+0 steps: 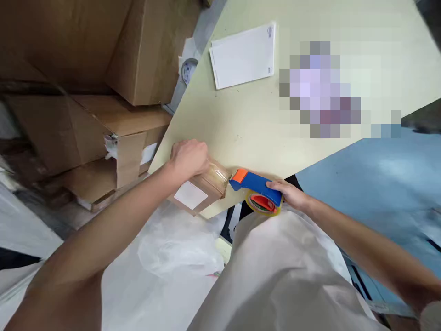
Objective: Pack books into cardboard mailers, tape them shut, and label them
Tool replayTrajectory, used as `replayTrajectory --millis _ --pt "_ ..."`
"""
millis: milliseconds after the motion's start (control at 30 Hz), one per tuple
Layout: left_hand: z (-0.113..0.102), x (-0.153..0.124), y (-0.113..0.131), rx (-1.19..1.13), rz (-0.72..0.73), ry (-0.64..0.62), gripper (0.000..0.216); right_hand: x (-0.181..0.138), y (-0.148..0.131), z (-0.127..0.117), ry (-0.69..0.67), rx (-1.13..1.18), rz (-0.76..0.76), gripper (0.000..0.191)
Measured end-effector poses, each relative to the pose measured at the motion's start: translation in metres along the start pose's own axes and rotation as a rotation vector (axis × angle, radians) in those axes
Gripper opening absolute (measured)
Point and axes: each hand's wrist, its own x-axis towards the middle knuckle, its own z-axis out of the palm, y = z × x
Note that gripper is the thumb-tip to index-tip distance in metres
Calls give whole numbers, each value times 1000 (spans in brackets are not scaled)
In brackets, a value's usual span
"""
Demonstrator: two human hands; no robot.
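Observation:
A small cardboard box [215, 179] with a blank white label [190, 195] sits at the near left edge of the table, clear tape shining on its right end. Over its far left side lies my left hand [190, 158], curled closed and gripping the box; the fingertips are hidden. My right hand [291, 193] is closed round the blue tape dispenser [260, 184], which has an orange front end and carries a roll of clear yellowish tape [263, 203]. The dispenser's front end is just right of the box's taped end; whether tape links them I cannot tell.
White cards or labels [244, 56] lie stacked on the pale table [248, 119]. A pixelated patch hides something at the right. Large cardboard boxes [93, 124] stand at the left. White plastic bags [179, 239] hang below the table edge, and a blue surface [372, 179] is at right.

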Motion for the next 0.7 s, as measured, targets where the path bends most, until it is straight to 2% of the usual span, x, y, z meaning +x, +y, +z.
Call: replayTrajectory --millis 233,467,600,700 --pt "2 3 15 79 -17 -109 24 14 15 5 -63 18 19 39" --pt "14 -8 10 -11 -31 -63 26 22 20 12 -72 3 -49 37" --pt "22 -10 8 -21 -52 30 54 27 25 16 -55 -7 -73 38" --pt "26 -10 5 -20 -61 53 74 30 27 19 -42 4 -81 38"
